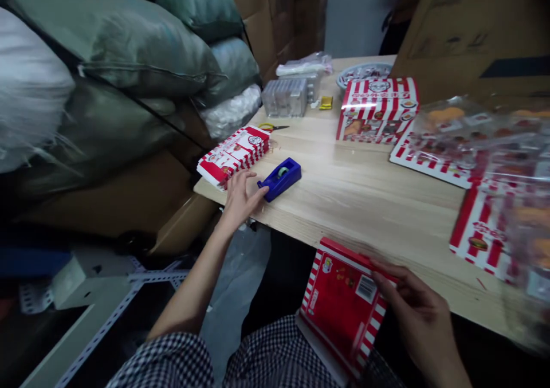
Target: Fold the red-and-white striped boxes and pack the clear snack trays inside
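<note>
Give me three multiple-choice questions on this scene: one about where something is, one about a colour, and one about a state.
1. Where is the blue tape dispenser?
A. On the wooden table, beside the left hand
B. Inside a cardboard carton
C. On the person's lap

2. What colour are the handles of the scissors?
A. Blue
B. Yellow
C. Red

3. What is the right hand doing?
A. Resting on the tape dispenser
B. Hanging empty
C. Holding a red striped box at the table's edge

Answers:
1. A, the dispenser sits on the tabletop by the left hand's fingers.
2. B, the handles show yellow on the table.
3. C, the fingers grip the box's edge near its barcode.
</note>
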`<move>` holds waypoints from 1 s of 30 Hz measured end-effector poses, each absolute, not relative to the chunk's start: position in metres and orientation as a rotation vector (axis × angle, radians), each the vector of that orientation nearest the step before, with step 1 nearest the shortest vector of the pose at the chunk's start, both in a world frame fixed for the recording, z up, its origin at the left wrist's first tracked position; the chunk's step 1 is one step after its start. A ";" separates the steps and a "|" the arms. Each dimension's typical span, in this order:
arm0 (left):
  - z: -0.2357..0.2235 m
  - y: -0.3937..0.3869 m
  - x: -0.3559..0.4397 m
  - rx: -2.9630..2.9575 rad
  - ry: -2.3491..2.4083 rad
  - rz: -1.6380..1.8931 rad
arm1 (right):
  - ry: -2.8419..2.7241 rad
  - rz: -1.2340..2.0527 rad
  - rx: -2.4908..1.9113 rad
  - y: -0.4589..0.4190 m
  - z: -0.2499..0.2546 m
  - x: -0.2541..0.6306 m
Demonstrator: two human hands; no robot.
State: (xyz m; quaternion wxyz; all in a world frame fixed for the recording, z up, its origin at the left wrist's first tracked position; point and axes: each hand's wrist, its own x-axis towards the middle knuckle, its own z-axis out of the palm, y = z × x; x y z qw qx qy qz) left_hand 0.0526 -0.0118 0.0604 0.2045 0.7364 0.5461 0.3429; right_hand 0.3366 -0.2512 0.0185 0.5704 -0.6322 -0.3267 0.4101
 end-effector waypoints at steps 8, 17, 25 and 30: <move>0.048 0.061 0.051 1.553 1.345 0.464 | -0.913 0.851 -1.499 -0.252 0.027 0.333; 0.058 0.060 0.042 1.277 1.174 0.569 | -0.914 0.912 -1.467 -0.265 0.025 0.338; 0.031 0.027 0.025 1.224 1.095 0.804 | -0.837 0.975 -1.487 -0.261 0.024 0.338; 0.011 0.022 0.023 1.331 1.242 0.919 | -0.806 0.831 -1.522 -0.257 0.035 0.336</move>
